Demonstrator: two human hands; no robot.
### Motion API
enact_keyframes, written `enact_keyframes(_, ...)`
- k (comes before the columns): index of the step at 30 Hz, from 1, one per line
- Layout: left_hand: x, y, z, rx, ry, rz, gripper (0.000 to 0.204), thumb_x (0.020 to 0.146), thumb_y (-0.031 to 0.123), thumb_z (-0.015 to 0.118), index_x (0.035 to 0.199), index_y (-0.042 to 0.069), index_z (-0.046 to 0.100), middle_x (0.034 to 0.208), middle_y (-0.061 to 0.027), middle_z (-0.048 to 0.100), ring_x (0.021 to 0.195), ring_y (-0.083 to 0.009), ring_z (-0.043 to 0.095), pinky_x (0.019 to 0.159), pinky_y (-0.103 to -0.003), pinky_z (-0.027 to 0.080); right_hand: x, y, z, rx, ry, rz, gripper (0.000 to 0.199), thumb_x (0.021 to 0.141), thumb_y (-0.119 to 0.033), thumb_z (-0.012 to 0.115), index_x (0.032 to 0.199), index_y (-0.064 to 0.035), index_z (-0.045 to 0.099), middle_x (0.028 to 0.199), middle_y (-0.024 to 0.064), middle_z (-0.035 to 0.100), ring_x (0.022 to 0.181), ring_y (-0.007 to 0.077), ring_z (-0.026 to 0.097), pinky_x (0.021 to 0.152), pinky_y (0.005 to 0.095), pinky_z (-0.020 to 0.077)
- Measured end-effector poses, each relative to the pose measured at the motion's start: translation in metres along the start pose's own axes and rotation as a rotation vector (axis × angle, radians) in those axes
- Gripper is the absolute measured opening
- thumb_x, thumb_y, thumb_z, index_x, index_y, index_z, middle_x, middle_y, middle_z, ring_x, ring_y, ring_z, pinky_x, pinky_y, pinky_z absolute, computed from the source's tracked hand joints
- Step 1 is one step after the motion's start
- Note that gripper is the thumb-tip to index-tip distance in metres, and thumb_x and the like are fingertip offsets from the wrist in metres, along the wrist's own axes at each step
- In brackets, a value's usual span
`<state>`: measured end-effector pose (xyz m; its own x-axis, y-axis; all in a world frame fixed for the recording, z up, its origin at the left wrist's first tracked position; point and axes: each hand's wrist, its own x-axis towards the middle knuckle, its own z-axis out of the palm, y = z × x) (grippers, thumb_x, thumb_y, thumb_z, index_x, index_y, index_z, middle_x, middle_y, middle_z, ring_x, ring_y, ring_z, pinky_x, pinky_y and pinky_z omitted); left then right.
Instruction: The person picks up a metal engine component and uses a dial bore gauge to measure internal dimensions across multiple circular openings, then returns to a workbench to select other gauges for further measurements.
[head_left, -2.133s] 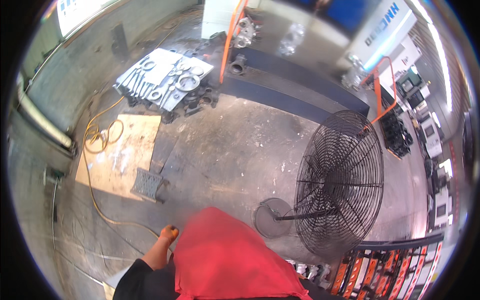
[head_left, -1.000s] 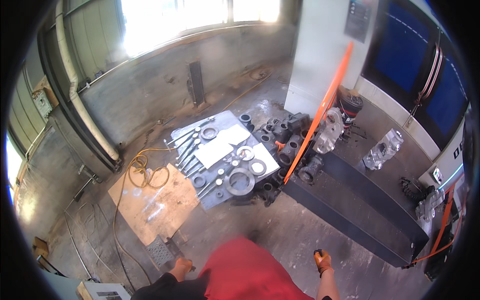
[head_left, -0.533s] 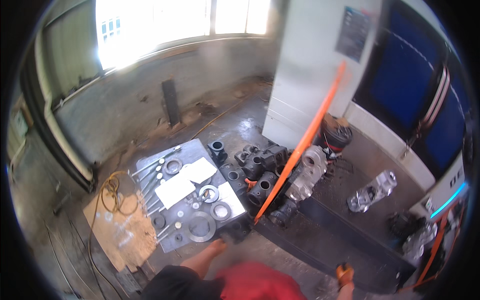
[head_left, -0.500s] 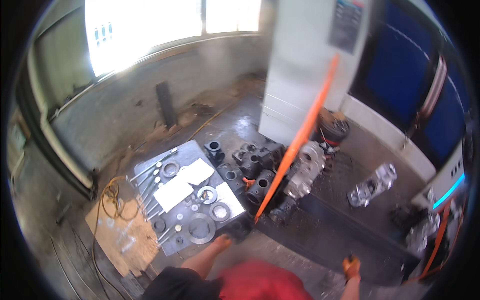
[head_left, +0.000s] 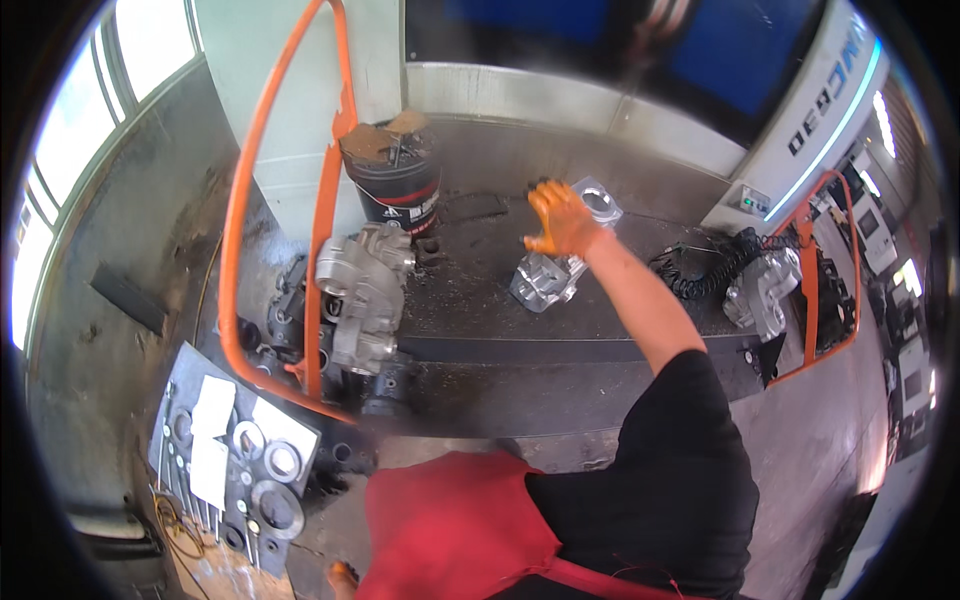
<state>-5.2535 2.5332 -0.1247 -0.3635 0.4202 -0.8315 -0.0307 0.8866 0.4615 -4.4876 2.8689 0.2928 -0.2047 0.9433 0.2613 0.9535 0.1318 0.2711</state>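
Note:
My right hand [head_left: 562,222], in an orange glove with dark fingertips, reaches out with its fingers apart over a silver cast-metal housing [head_left: 543,283]. The glove covers the middle of this housing; whether it touches the metal I cannot tell. At the housing's far end a round bore [head_left: 598,202] shows. My left hand [head_left: 342,574] hangs low by the bottom edge, next to my red apron, mostly cut off, its fingers too unclear to read. Left of the right hand, another silver casting [head_left: 360,290] leans by the orange frame.
An orange rail frame [head_left: 240,250] stands at left, near a black bucket [head_left: 400,190]. A plate [head_left: 312,432] bears rings, rods and papers. To the right are a coiled black hose [head_left: 690,275], a further casting [head_left: 765,290] and an orange rail [head_left: 812,280]. The machine's wall [head_left: 580,110] rises behind.
The view has swung right, toward the machine. My right hand has gone forward from low at the right to over the housing. My left hand has dropped to the lower edge, away from the plate.

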Motion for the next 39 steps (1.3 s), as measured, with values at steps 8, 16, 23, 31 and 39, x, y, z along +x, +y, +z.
enact_keyframes(8,-0.11,-0.089,0.097,0.025,-0.051,-0.259,0.028,0.098,0.035,0.058,0.103,0.01,0.069,0.088,-0.0022,0.066,0.074,-0.0162,0.06,0.066,-0.031,0.051,0.064,0.123,0.049,0.192,-0.584,-0.046,0.056,0.085,-0.054,0.059,0.116,-0.0099,0.072,0.114,0.0196,0.07,0.108,0.0376,0.065,0.095,0.0441,0.0509)
enact_keyframes(16,-0.087,-0.017,0.112,-0.351,-0.055,0.214,0.028,0.101,0.027,0.056,0.119,0.009,0.067,0.103,-0.0017,0.07,0.089,-0.0143,0.064,0.076,-0.029,0.052,0.062,0.131,0.052,0.142,-0.728,-0.317,0.055,0.083,-0.052,0.062,0.112,-0.0055,0.072,0.106,0.0207,0.072,0.101,0.0387,0.068,0.087,0.0457,0.0535)
enact_keyframes(23,-0.222,0.037,0.211,-0.161,0.101,0.342,0.032,0.098,0.013,0.055,0.129,0.006,0.063,0.118,-0.0043,0.071,0.103,-0.0153,0.066,0.087,-0.028,0.05,0.025,0.093,0.032,0.071,-0.847,-0.346,0.051,0.084,-0.05,0.062,0.103,-0.0045,0.075,0.097,0.022,0.072,0.098,0.0388,0.069,0.086,0.0461,0.0535)
enact_keyframes(31,-0.277,-0.169,0.267,0.376,0.089,-0.275,0.037,0.085,0.027,0.058,0.115,0.011,0.072,0.116,-0.0214,0.07,0.116,-0.0375,0.064,0.095,-0.044,0.053,-0.04,0.062,0.026,0.052,-0.73,-0.388,0.05,0.09,-0.051,0.06,0.098,-0.0033,0.071,0.098,0.0268,0.07,0.094,0.0457,0.067,0.083,0.0525,0.0532)
enact_keyframes(39,-0.261,-0.277,0.25,0.129,0.257,-0.401,0.047,0.085,0.03,0.059,0.129,0.013,0.066,0.13,-0.0203,0.065,0.123,-0.036,0.061,0.103,-0.043,0.049,-0.051,-0.05,-0.064,0.361,-0.855,-0.26,0.038,0.087,-0.027,0.067,0.1,0.0083,0.072,0.074,0.021,0.07,0.065,0.0229,0.069,0.06,0.0371,0.0524)
